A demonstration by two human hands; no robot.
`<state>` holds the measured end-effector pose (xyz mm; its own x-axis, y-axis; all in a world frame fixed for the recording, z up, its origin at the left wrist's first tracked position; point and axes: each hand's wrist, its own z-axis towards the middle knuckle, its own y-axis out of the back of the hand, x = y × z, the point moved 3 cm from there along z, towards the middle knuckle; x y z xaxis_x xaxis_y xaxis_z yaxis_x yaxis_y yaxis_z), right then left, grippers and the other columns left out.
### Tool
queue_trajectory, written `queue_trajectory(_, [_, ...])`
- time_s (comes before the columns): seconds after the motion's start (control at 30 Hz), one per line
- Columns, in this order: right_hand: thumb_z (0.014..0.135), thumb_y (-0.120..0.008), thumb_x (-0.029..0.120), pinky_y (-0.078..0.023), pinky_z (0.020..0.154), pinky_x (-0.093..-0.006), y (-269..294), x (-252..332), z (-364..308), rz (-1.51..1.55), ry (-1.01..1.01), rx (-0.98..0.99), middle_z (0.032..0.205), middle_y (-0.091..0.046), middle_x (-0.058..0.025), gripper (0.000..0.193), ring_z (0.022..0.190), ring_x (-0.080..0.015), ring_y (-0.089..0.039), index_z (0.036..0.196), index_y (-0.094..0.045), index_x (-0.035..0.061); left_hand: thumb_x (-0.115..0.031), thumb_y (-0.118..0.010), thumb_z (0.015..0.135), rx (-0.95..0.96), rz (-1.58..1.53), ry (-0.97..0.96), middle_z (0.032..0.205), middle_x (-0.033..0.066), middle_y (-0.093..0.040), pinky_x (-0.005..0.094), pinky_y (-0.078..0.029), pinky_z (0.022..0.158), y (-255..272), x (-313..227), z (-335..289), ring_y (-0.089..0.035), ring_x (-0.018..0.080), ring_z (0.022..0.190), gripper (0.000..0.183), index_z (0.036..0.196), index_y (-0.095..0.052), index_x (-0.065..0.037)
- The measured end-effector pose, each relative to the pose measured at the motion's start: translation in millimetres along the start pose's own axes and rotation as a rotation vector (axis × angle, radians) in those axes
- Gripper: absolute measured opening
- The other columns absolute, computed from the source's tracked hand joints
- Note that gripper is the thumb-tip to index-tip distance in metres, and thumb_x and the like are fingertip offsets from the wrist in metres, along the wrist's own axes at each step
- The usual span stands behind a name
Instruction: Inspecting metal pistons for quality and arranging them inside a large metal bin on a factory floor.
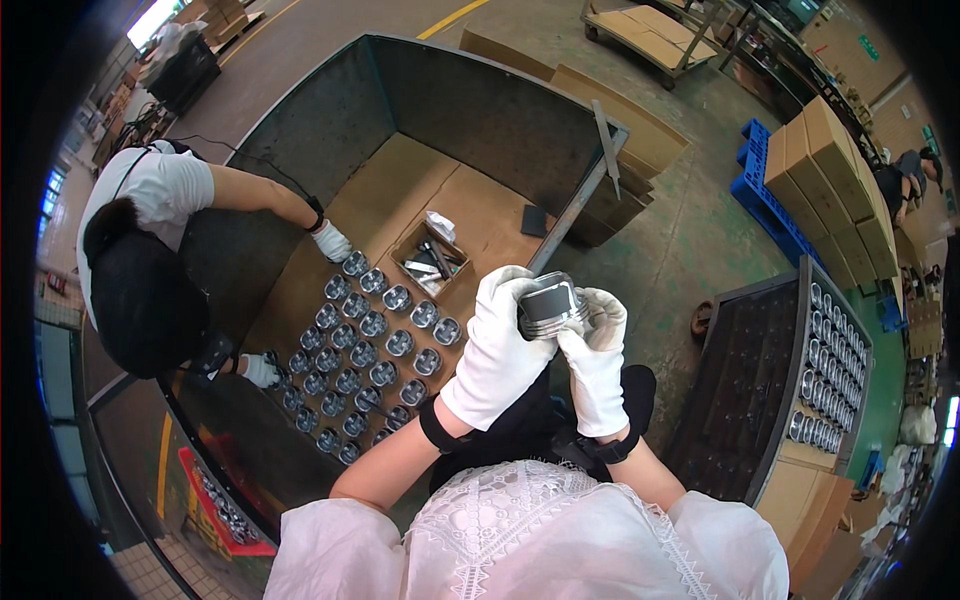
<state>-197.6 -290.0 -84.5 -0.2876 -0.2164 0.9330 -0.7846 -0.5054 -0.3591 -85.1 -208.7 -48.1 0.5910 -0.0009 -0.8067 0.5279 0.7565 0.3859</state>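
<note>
Both my hands wear white gloves and hold one piston (548, 305) up in front of me, its dark-coated side and ring grooves showing. My left hand (500, 345) wraps round its left side. My right hand (597, 350) grips it from the right, with the thumb near the grooved end. Below and to the left, several metal pistons (363, 354) stand in rows on the brown cardboard (415, 180) that lines a large dark metal bin.
A co-worker (150, 260) in white gloves reaches to the pistons from the left. A small box (430, 258) of tools lies among them. At right stands a dark rack (745, 400) beside more pistons (830, 365). Stacked cartons (825, 175) rest near a blue pallet (765, 200).
</note>
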Motion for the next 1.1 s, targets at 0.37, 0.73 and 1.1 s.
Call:
queue_trajectory(0.37, [0.105,-0.044,0.054,-0.046,0.104,-0.0390,4,-19,-2,0.222,-0.319,0.097,0.136,-0.054,-0.0098,0.064,0.127,-0.0235,-0.053,0.147,-0.038,0.0055,0.004,-0.078,0.065,0.001,-0.105,0.057,0.121,0.0172,-0.055,0.0380,-0.052,0.092,-3,10,-6,-0.059,0.0337,0.110,0.054,0.112,-0.053,-0.002])
queue_trajectory(0.73, [0.102,-0.040,0.061,-0.037,0.110,-0.0390,-16,-5,-9,0.772,-0.718,0.356,0.139,-0.058,-0.0073,0.063,0.127,-0.0242,-0.053,0.139,-0.053,0.0116,0.003,-0.080,0.062,0.056,-0.102,0.094,0.120,0.0142,-0.055,0.0370,-0.050,0.095,1,6,-4,-0.057,0.0296,0.113,0.056,0.112,-0.055,-0.003])
queue_trajectory(1.1, [0.095,-0.061,0.038,-0.050,0.100,-0.0427,24,6,121,-0.909,0.095,-0.117,0.132,-0.058,-0.0210,0.056,0.118,-0.0343,-0.061,0.135,-0.052,-0.0002,0.012,-0.078,0.066,0.020,-0.154,0.071,0.124,0.0121,-0.050,0.0324,-0.053,0.093,12,29,-9,-0.059,0.0221,0.112,0.057,0.114,-0.049,-0.002])
